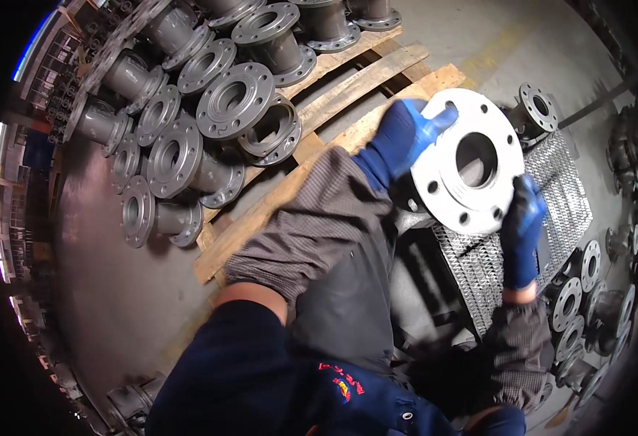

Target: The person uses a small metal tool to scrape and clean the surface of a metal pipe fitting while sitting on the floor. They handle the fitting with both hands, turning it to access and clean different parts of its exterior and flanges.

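In front of me I hold a flanged pipe fitting (446, 174), its pale round face turned up toward me, with bolt holes around a wide central bore. My left hand (406, 134), in a blue glove, grips the flange's upper left edge, with its thumb by a bolt hole. On the lower right edge my right hand (524, 229), gloved the same way, is closed with its fingertips at the rim. The fitting's body is mostly hidden behind its flange. Below it lies a ridged metal plate-like surface (471, 272).
A wooden pallet (362, 83) at the upper left carries several grey flanged fittings (235, 102), some stacked. Another flanged fitting (537, 109) stands beyond the ridged surface. More flanged fittings (567, 305) crowd the floor on my right.
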{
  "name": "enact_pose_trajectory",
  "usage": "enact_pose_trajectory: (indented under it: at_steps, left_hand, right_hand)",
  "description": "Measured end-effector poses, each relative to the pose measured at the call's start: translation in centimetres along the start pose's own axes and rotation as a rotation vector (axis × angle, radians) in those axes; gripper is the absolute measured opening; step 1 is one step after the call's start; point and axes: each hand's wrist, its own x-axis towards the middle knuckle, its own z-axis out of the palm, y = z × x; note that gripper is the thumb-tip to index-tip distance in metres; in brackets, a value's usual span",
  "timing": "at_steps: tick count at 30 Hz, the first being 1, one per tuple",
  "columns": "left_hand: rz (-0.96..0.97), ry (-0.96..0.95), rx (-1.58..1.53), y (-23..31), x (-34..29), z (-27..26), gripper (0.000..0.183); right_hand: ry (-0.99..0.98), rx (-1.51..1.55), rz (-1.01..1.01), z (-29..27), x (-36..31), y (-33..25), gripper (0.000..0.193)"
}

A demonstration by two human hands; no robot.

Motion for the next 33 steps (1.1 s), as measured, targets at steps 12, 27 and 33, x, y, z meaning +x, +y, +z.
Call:
enact_pose_trajectory:
  at_steps: [12,27,33]
  left_hand:
    - [0.199,0.092,1.104,1.8,11.7,-25.6,0.05]
    - [0.917,-0.359,1.726,-2.4,13.2,-27.2,0.04]
    - [0.283,0.261,1.907,-6.0,10.3,-22.5,0.051]
  right_hand:
    - [-0.13,0.278,0.169,31.6,12.5,1.4,0.012]
    - [-0.069,0.259,0.746,2.1,-4.7,-5.4,0.032]
    - [0.288,-0.055,0.756,-16.4,-16.6,-13.0,0.038]
